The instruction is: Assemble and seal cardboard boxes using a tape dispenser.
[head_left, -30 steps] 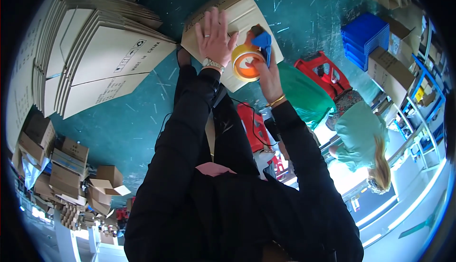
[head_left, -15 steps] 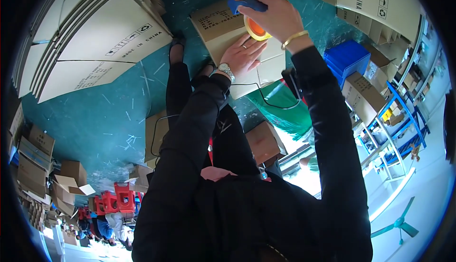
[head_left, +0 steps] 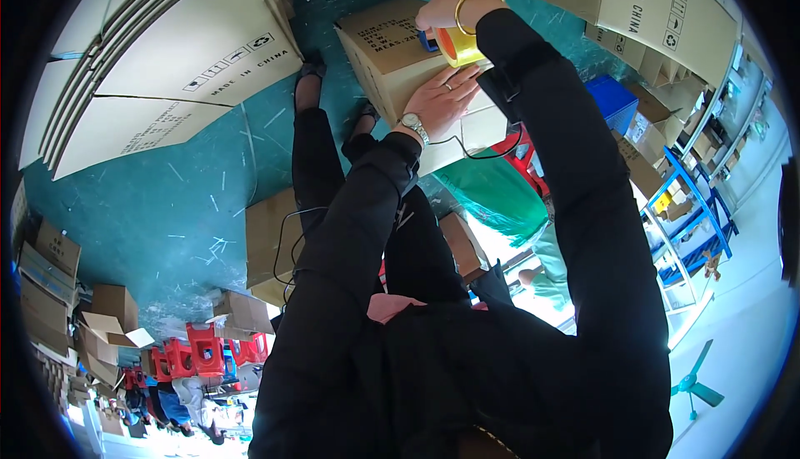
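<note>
A closed cardboard carton (head_left: 374, 76) with dark print stands in front of me. My left hand (head_left: 441, 105) lies flat on its top, fingers stretched out, with a watch at the wrist and a ring. Above the carton, my right hand (head_left: 446, 7) is wrapped round a blue tape dispenser (head_left: 427, 41), now mostly hidden by the fingers. Its yellow-and-orange tape roll (head_left: 460, 46) sits low over the carton top, close to my left fingertips. Whether the tape touches the cardboard I cannot tell.
Flattened cartons (head_left: 187, 67) stand stacked at left. A large carton (head_left: 658, 17) is at far right, near a blue crate (head_left: 612, 102). A green plastic bag (head_left: 492, 197) lies beside the carton. Red stools (head_left: 204, 351) and several people are at lower left.
My right hand has swung left and farther away, turning the tape dispenser downward over the carton. My left hand has shifted slightly right, still flat on the cardboard.
</note>
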Demonstrator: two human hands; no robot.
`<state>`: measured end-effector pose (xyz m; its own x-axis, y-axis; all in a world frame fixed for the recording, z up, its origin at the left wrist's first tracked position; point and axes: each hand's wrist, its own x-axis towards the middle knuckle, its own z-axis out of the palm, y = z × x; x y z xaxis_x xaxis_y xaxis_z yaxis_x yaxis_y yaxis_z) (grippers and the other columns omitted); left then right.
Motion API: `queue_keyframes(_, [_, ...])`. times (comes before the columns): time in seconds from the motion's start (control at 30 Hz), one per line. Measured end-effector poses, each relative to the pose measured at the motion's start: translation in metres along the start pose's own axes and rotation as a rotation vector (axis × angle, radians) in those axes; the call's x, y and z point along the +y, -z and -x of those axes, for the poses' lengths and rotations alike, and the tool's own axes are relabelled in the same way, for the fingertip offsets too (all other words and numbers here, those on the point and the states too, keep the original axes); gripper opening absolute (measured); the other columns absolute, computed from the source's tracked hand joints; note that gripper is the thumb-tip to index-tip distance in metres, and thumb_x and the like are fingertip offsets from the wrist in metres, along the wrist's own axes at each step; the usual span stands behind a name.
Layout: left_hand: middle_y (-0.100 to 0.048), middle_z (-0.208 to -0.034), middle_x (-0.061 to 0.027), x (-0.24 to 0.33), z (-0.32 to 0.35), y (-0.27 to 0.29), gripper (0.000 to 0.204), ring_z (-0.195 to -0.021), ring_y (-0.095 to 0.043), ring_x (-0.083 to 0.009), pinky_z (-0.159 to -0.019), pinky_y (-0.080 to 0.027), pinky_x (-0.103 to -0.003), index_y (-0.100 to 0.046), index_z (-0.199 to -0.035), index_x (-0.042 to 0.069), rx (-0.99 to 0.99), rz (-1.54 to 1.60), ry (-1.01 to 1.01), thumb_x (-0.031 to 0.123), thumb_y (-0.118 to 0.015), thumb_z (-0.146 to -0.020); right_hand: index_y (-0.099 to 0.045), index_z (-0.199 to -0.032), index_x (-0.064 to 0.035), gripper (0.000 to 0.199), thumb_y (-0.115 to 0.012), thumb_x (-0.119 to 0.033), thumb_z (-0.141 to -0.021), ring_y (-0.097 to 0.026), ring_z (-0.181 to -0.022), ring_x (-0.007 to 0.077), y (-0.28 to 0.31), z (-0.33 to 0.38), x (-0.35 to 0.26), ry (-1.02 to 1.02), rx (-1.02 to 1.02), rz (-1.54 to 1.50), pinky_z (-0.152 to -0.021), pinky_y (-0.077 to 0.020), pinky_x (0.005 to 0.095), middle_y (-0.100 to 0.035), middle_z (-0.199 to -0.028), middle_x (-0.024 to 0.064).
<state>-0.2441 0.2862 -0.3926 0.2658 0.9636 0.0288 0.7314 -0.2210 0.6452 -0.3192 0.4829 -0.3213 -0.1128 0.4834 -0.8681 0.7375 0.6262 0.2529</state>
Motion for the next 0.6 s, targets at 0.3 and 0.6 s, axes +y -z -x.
queue_keyframes(0.3, [-0.046, -0.153, 0.0028, 0.004, 0.004, -0.012, 0.049, -0.147, -0.035, -0.0123, -0.126, -0.018, -0.037, -0.056, -0.139, 0.012, 0.165, -0.034, -0.004, 0.027, -0.056, -0.092, -0.076, -0.109, -0.0121, 0.042, -0.073, -0.045, -0.083, -0.073, -0.094, 0.0267, -0.024, 0.036, 0.07, 0.271, 0.094, -0.689, -0.084, -0.057, 0.0413, -0.075, -0.106, 0.0102])
queue_keyframes(0.6, [-0.053, -0.146, 0.0037, 0.003, 0.006, -0.018, 0.046, -0.143, -0.041, -0.0135, -0.126, -0.02, -0.037, -0.059, -0.135, 0.012, 0.218, 0.001, 0.029, 0.023, -0.056, -0.091, -0.065, -0.123, -0.0091, 0.043, -0.064, -0.044, -0.098, -0.068, -0.107, 0.021, -0.077, 0.07, 0.109, 0.04, -0.426, -2.102, -0.095, -0.0541, 0.0396, -0.07, -0.118, 0.0069])
